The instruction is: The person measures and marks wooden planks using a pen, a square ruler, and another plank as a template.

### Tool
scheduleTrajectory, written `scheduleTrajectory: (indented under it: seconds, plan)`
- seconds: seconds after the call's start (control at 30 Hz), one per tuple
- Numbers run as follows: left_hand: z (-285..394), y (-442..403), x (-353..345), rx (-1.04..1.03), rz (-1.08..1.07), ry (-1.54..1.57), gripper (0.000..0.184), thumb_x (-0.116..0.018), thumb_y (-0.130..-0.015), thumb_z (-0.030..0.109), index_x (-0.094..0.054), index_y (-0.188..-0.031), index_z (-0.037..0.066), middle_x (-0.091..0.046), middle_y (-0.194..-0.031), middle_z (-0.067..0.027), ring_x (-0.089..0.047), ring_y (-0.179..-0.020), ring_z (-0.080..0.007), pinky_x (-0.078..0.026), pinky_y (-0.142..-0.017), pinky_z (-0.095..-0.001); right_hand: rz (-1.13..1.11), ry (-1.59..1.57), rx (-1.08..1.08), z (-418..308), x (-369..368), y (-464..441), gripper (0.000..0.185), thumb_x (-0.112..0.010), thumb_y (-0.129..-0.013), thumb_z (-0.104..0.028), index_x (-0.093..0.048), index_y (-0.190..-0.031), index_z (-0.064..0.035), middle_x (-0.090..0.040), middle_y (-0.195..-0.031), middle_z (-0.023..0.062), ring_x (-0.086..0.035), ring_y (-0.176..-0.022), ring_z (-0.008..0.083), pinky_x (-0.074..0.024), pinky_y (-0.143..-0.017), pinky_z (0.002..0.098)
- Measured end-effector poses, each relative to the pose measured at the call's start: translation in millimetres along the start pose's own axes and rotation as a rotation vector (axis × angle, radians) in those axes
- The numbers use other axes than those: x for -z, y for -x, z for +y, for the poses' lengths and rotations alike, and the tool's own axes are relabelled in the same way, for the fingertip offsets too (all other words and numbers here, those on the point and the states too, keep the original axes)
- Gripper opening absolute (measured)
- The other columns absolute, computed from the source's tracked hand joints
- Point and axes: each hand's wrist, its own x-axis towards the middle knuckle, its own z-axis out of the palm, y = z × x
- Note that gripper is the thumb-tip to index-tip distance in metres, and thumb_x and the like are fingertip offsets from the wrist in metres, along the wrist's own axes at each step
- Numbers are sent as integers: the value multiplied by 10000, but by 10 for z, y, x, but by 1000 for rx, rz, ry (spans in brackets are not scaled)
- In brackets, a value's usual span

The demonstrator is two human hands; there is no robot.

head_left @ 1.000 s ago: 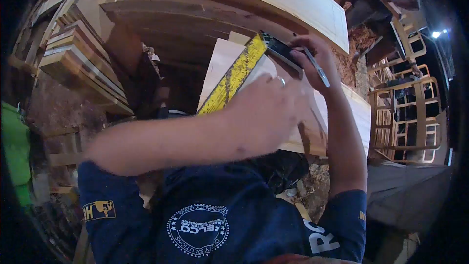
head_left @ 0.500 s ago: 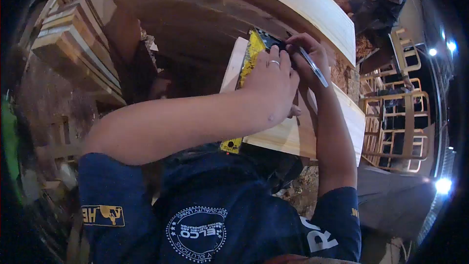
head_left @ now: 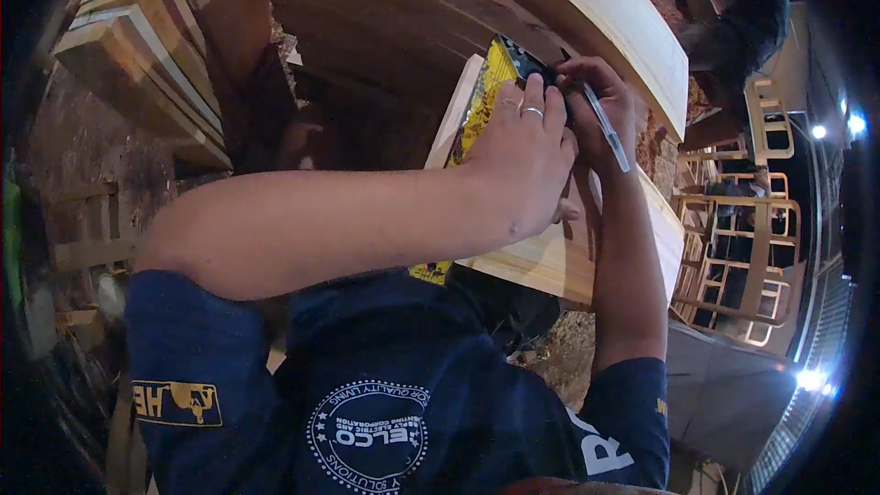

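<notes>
My left hand (head_left: 522, 151), with a ring on one finger, lies with fingers stretched out over a flat yellow tool with black markings (head_left: 486, 96). Beneath it is a pale wooden board (head_left: 541, 261); the tool's kind is unclear, since my hand covers its middle. Its far end meets a black patterned part (head_left: 524, 62), and a yellow end pokes out below my left forearm. Beside those fingertips, my right hand (head_left: 605, 96) is closed around a clear-barrelled pen (head_left: 607, 128). The pen's tip is hidden by the fingers.
A long pale plank (head_left: 632, 18) curves across the far side. Stacked boards (head_left: 137, 55) stand at the left. Wooden frames (head_left: 742, 247) are on the right, and wood shavings (head_left: 655, 151) lie past the plank. A co-worker (head_left: 747, 23) is at the upper right.
My hands, the pen and the yellow tool sit slightly further right in view, in nearly the same pose. The co-worker at the upper right has shifted, and the wood they held is less visible.
</notes>
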Motion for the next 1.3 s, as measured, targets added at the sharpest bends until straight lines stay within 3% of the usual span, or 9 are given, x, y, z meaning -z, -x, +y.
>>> scheduleTrajectory:
  seconds: [0.4,0.8,1.1,1.3]
  plan:
    - [22,21,33,4,-6,-4,814,-508,-956,645,-519,-1425,-20,-386,-1526,-315,-336,-1446,-490,-307,-1145,-636,28,-48,30,-99,-66,55,151,-609,-912,63,-702,-991,-25,-706,-957,35,-637,-909,110,-509,-825,257]
    - [-4,18,20,24,-5,40,806,-582,-929,606,-520,-1419,-31,-389,-1525,-315,-332,-1451,-483,-296,-1159,-628,22,40,57,-19,-60,14,201,-593,-863,89,-707,-988,-20,-716,-959,47,-652,-904,124,-514,-833,261]
    - [62,6,9,98,-10,92,738,-599,-924,589,-565,-1397,23,-394,-1518,-300,-335,-1449,-472,-258,-1127,-706,-2,76,23,0,-19,5,193,-617,-865,70,-697,-1021,-11,-718,-985,50,-657,-951,130,-516,-875,273]
    - [188,-28,-38,115,9,74,726,-621,-906,593,-583,-1384,48,-407,-1500,-300,-346,-1433,-479,-285,-1101,-725,-20,50,7,32,69,55,174,-637,-872,57,-698,-1017,-16,-717,-986,44,-652,-939,124,-513,-873,268]
